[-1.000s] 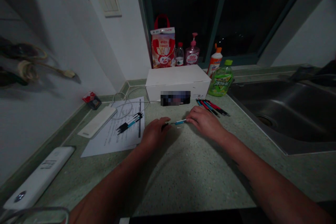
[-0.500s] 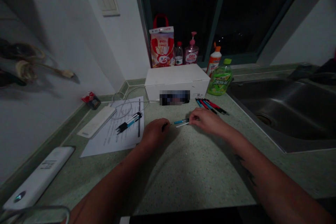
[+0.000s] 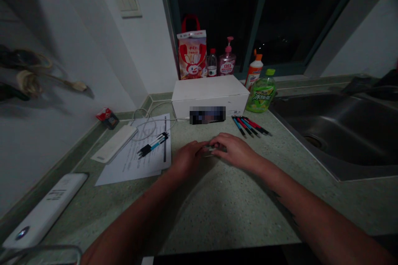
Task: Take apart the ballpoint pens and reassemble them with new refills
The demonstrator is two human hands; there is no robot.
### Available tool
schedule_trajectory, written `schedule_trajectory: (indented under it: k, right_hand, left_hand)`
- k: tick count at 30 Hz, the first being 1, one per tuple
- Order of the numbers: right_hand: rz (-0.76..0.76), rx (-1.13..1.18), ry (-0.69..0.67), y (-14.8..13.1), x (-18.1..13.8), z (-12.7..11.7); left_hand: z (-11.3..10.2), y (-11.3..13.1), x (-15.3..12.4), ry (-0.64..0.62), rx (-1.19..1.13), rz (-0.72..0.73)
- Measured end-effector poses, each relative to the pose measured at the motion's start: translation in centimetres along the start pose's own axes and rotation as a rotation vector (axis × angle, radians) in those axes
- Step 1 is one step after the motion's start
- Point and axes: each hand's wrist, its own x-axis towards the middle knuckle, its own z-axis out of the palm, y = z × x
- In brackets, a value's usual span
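Note:
Over the middle of the counter, my left hand (image 3: 189,158) and my right hand (image 3: 234,149) meet almost fingertip to fingertip, both with fingers pinched. Between them shows a small, pale, slim pen part (image 3: 211,149), mostly covered by the fingers. What the left fingertips grip is hidden. Several pens (image 3: 248,126) in blue, red and black lie in a row beyond my right hand. To the left, a few more pens (image 3: 152,145) rest on a printed sheet of paper (image 3: 127,169).
Behind the hands a phone (image 3: 207,115) with a blurred screen leans on a white box (image 3: 211,91). A green bottle (image 3: 262,93) stands beside the box, left of the steel sink (image 3: 338,132). A white power bank (image 3: 115,145) and a long white device (image 3: 46,211) lie at left.
My right hand has moved left and slightly nearer, closing up to my left hand. The blue and white pen parts that showed between the hands are now largely covered by the fingers.

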Motion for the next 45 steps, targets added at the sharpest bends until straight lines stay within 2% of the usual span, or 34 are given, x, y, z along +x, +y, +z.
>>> schedule_trajectory:
  k: [3,7,14,20,27,34,40,45]
  right_hand:
    - [-0.087,0.041,-0.019,-1.0,-0.1,0.8]
    - [-0.094,0.025,-0.036,-1.3,0.0,1.0]
    - [0.059,0.051,-0.002,0.1,0.3,0.2]
    - [0.104,0.156,0.035,0.6,0.4,0.3]
    - [0.124,0.213,0.119,0.6,0.3,0.4]
    - [0.121,0.230,0.084,0.3,0.4,0.4]
    - [0.110,0.251,0.135,0.3,0.3,0.7]
    - [0.137,0.311,0.132,0.3,0.2,1.0]
  left_hand:
    - [0.4,0.3,-0.4,-0.047,-0.238,0.000]
    - [0.7,0.2,-0.5,-0.039,-0.312,-0.051]
    - [0.4,-0.3,-0.1,0.187,-0.318,-0.130]
    - [-0.1,0.6,0.2,0.293,-0.435,-0.227]
    - [-0.7,0.7,0.3,0.296,-0.454,-0.250]
    - [-0.5,0.9,0.2,0.273,-0.377,-0.208]
    - [-0.6,0.5,0.3,0.306,-0.395,-0.251]
    - [-0.7,0.5,0.3,0.323,-0.399,-0.221]
